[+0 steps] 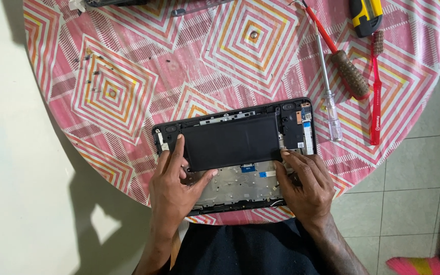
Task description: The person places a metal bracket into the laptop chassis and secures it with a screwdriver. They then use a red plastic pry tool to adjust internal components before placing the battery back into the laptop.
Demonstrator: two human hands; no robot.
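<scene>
An opened laptop base (296, 127) lies at the near edge of a round table, its inner side up. A flat black battery panel (232, 141) fills its middle, with a silver metal plate (240, 184) below it. My left hand (171, 186) rests on the left end of the battery, index finger stretched up along its left edge, thumb at its lower edge. My right hand (306, 186) presses on the battery's lower right corner, fingertips beside a small circuit board (301, 119). Neither hand holds a tool.
The table wears a pink, white and orange diamond-patterned cloth (118, 91). To the right lie a clear-handled screwdriver (329, 104), a red-shafted tool with a brown grip (345, 66), a red toothbrush (376, 97) and a yellow utility knife (366, 15). Small screws (90, 61) are scattered at left. Tiled floor lies at right.
</scene>
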